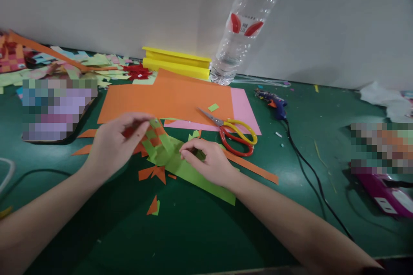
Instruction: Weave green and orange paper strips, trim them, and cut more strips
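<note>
1. The woven paper piece (158, 139), green and orange check, is found around the middle of the table (112, 240), well in from the front edge.
2. It's pinched at its upper left by the left hand (114, 144), thumb and fingers pretty much closed on it.
3. The right hand (208, 159) is loosely curled over the green paper (219, 187), with a small gap left by thumb and fingers. Whether anything is gripped there can't be told.
4. Scissors (238, 144), one red handle and one yellow, are laid just beyond the right hand, blades partly over the orange sheet (167, 99). The pink sheet (245, 99) is mostly covered by that one.
5. Now the writing: on the clear bottle (226, 53), stood by the table's back edge, a white label (247, 25) with red shapes can be seen. Its tiny print is too blurry to be read, so no brand can be called.
6. A blue glue gun (277, 105) is parked toward the right edge, no lettering made out.
7. Orange scraps (156, 175) are scattered nearer the front edge.
</note>
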